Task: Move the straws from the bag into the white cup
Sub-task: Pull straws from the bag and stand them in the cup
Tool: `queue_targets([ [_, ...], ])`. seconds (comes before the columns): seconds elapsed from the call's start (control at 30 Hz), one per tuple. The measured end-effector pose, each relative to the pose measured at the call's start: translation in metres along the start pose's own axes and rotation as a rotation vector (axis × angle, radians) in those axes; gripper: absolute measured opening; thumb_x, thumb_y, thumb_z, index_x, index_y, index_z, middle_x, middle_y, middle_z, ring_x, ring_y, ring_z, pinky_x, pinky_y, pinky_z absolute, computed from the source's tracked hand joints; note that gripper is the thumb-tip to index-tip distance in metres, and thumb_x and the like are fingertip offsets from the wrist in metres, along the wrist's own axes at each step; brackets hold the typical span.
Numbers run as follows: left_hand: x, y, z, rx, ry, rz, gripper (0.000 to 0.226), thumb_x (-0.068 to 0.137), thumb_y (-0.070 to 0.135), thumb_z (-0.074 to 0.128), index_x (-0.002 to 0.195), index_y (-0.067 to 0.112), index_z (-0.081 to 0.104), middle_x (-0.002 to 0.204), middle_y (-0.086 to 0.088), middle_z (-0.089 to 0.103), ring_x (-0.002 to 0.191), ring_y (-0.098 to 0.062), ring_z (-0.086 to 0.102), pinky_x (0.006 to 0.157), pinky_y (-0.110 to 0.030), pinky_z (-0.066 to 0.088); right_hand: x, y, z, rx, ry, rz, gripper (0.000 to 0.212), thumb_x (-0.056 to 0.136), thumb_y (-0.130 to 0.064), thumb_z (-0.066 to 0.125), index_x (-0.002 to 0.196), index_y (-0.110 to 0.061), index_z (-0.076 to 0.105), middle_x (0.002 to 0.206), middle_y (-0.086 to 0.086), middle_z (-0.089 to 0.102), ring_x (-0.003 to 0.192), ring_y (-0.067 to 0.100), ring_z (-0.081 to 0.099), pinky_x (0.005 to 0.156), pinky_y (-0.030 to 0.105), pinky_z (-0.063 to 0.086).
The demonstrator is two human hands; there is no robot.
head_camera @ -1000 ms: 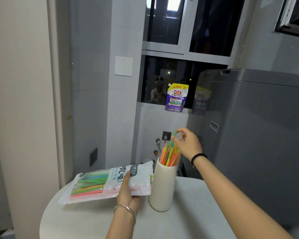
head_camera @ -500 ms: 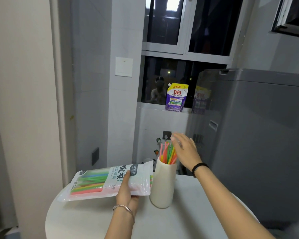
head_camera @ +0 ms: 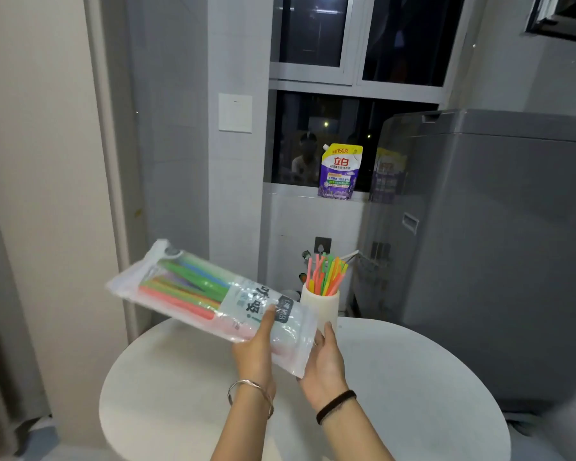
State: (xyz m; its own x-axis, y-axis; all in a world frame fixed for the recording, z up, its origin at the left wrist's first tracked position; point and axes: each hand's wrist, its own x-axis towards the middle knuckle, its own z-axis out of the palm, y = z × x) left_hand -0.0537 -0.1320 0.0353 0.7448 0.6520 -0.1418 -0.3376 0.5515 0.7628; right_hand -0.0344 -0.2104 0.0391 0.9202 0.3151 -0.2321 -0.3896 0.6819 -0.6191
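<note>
From my end, the one surface doing the carrying is a round white table (head_camera: 413, 394), its top pale, smooth and matte, with the near edge cut off by the bottom of my view. The only thing I can see standing directly on it is the white cup (head_camera: 326, 306), upright near the far edge, a little left of the table's middle. A bunch of straws (head_camera: 326, 274) in pink, orange, yellow and green stands in the cup, fanning out above its rim.
</note>
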Motion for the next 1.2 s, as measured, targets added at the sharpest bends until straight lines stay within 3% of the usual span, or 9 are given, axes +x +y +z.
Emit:
queue_targets([
  [0.27, -0.01, 0.0, 0.0, 0.167, -0.093, 0.113, 0.03, 0.071, 0.015, 0.082, 0.099, 0.017, 0.071, 0.098, 0.002, 0.076, 0.082, -0.005, 0.073, 0.063, -0.015, 0.056, 0.0, 0.004, -0.006, 0.107, -0.069, 0.032, 0.048, 0.097, -0.041, 0.036, 0.126, -0.008, 0.056, 0.122, 0.019, 0.063, 0.115, 0.036, 0.057, 0.098, 0.048, 0.043],
  [0.4, -0.012, 0.002, -0.006, 0.079, -0.062, 0.085, 0.037, 0.074, 0.016, 0.08, 0.108, 0.02, 0.067, 0.105, 0.003, 0.074, 0.088, -0.005, 0.071, 0.065, -0.014, 0.055, -0.001, 0.003, -0.012, -0.363, 0.149, -0.25, 0.035, 0.099, -0.038, 0.033, 0.093, -0.018, 0.061, 0.099, 0.009, 0.066, 0.088, 0.022, 0.062, 0.071, 0.033, 0.051],
  [0.53, -0.01, 0.006, -0.013, -0.018, 0.006, -0.011, 0.053, 0.076, 0.017, 0.078, 0.126, 0.012, 0.061, 0.118, -0.003, 0.07, 0.105, -0.02, 0.067, 0.091, -0.037, 0.054, -0.006, 0.001, -0.013, -0.759, 0.086, -0.48, 0.019, 0.098, -0.025, 0.042, 0.086, -0.013, 0.052, 0.081, 0.003, 0.057, 0.073, 0.02, 0.054, 0.063, 0.031, 0.046],
  [0.67, -0.007, 0.009, -0.019, -0.116, 0.026, -0.101, 0.047, 0.081, 0.016, 0.073, 0.126, 0.01, 0.06, 0.115, -0.004, 0.069, 0.091, -0.017, 0.067, 0.067, -0.029, 0.054, -0.008, -0.005, -0.016, -0.822, -0.05, -0.521, 0.015, 0.096, -0.011, 0.046, 0.087, 0.0, 0.053, 0.076, 0.005, 0.061, 0.066, 0.009, 0.061, 0.06, 0.022, 0.051],
  [0.83, 0.001, 0.013, -0.027, -0.207, -0.001, -0.234, 0.049, 0.088, 0.021, 0.065, 0.134, 0.01, 0.053, 0.133, -0.011, 0.061, 0.122, -0.031, 0.058, 0.103, -0.057, 0.043, -0.008, -0.018, -0.019, -0.882, -0.061, -0.568, 0.012, 0.094, -0.009, 0.05, 0.083, -0.004, 0.052, 0.075, 0.011, 0.062, 0.063, 0.013, 0.057, 0.054, 0.011, 0.042],
  [0.93, 0.005, 0.016, -0.031, -0.273, -0.025, -0.286, 0.05, 0.093, 0.025, 0.058, 0.139, 0.007, 0.047, 0.134, -0.016, 0.058, 0.122, -0.042, 0.055, 0.078, -0.058, 0.056, -0.005, -0.027, -0.022, -0.838, -0.025, -0.588, 0.013, 0.093, -0.006, 0.051, 0.08, -0.009, 0.053, 0.069, 0.006, 0.059, 0.051, -0.001, 0.051, 0.049, 0.009, 0.037],
  [1.0, 0.009, 0.015, -0.035, -0.316, -0.047, -0.291, 0.043, 0.095, 0.027, 0.055, 0.132, 0.006, 0.049, 0.118, -0.018, 0.064, 0.101, -0.042, 0.062, 0.055, -0.048, 0.06, -0.002, -0.03, -0.023, -0.801, -0.014, -0.587, 0.015, 0.092, -0.003, 0.051, 0.079, -0.01, 0.053, 0.067, 0.004, 0.059, 0.047, -0.003, 0.051, 0.047, 0.009, 0.037],
  [1.13, 0.009, 0.015, -0.039, -0.349, -0.073, -0.302, 0.022, 0.098, 0.028, 0.049, 0.099, 0.008, 0.057, 0.07, -0.01, 0.076, 0.056, -0.029, 0.072, 0.046, -0.04, 0.058, -0.002, -0.034, -0.024, -0.778, 0.001, -0.649, 0.007, 0.094, -0.009, 0.05, 0.088, -0.006, 0.053, 0.064, -0.003, 0.058, 0.046, -0.004, 0.05, 0.052, 0.016, 0.037],
  [1.2, 0.009, 0.015, -0.039, -0.369, -0.059, -0.32, 0.02, 0.097, 0.026, 0.051, 0.103, 0.009, 0.058, 0.075, -0.009, 0.075, 0.061, -0.029, 0.071, 0.049, -0.042, 0.059, -0.002, -0.037, -0.024, -0.737, 0.029, -0.691, 0.008, 0.095, -0.008, 0.048, 0.09, -0.006, 0.053, 0.056, -0.011, 0.054, 0.043, -0.002, 0.044, 0.051, 0.017, 0.034],
])
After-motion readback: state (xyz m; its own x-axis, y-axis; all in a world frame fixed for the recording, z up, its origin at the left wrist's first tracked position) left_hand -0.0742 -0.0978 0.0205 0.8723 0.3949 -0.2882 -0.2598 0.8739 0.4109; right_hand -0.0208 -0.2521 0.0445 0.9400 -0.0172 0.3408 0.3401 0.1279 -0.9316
